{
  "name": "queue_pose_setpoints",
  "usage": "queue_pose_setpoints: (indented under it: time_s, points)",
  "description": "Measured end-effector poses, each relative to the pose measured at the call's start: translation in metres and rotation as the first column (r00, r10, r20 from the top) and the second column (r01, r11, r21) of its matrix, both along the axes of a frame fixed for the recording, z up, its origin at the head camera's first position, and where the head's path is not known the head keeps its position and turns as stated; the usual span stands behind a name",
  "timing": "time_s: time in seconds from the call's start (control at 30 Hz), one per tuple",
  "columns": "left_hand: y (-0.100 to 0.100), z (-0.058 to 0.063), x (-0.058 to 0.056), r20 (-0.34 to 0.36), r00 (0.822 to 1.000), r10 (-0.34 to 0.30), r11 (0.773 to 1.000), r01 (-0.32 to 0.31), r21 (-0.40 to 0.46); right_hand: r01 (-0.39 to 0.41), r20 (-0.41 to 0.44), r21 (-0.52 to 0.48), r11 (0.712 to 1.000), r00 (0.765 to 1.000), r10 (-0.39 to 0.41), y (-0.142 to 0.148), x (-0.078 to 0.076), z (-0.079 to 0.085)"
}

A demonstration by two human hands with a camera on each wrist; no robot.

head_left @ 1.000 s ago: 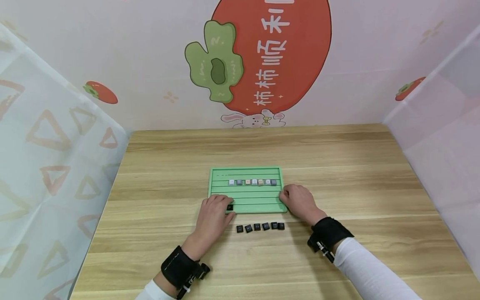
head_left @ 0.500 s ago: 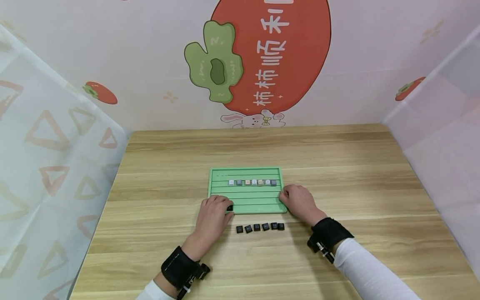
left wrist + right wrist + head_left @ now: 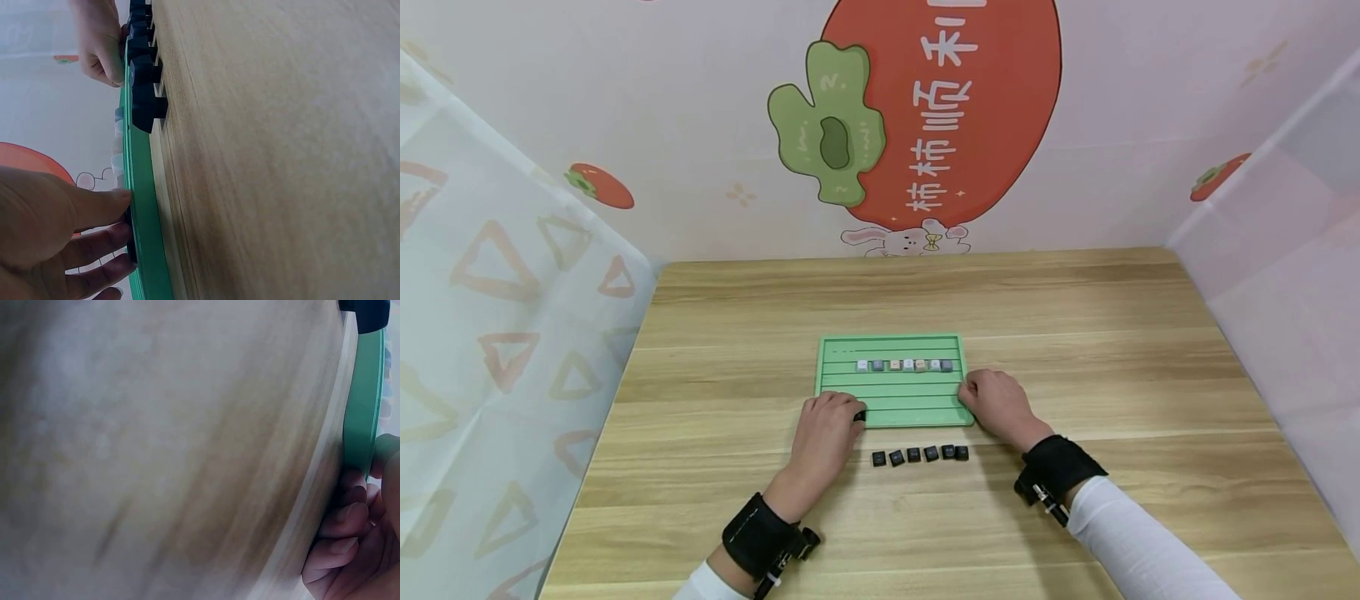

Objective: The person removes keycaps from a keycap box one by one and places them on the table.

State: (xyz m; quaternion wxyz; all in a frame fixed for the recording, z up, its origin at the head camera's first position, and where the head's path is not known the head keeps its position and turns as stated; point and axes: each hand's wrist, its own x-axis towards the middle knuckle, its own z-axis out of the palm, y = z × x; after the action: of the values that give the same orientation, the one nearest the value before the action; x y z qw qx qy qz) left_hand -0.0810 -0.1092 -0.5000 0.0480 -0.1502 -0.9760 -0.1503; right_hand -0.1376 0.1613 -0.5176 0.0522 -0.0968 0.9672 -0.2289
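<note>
My left hand (image 3: 826, 435) pinches a black keycap (image 3: 860, 416) at the lower left corner of a green ridged board (image 3: 917, 402). In the left wrist view, the thumb and fingers (image 3: 103, 209) mostly cover that keycap against the board. At the board's right edge, my right hand (image 3: 1000, 406) grips the rim, thumb on top and the other fingers curled beside it, as the right wrist view shows. Several white, grey and tan keycaps (image 3: 908, 365) sit in a row on an upper ridge of the board.
Several black keycaps (image 3: 913, 454) stand in a loose row on the wooden table (image 3: 1075, 325), just in front of the board. A printed cloth backdrop (image 3: 700, 125) rises behind the table, with more cloth on both sides.
My left thumb has drawn in slightly toward the fingers, and less of the black keycap shows now. The right hand and the board have stayed put.
</note>
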Motion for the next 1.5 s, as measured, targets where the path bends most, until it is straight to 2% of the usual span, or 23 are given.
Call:
queue_pose_setpoints:
  time_s: [0.83,1.5]
  points:
    - [-0.0003,-0.002,-0.0009,-0.041,0.999,0.002,1.0,-0.001,0.016,-0.008,-0.008,0.001,1.0,1.0,0.008,-0.0005,0.0,-0.0001]
    - [0.0,-0.001,-0.0006,-0.043,0.999,-0.008,0.999,0.01,0.04,-0.006,-0.012,0.005,1.0,1.0,0.007,-0.0007,0.0002,-0.0005]
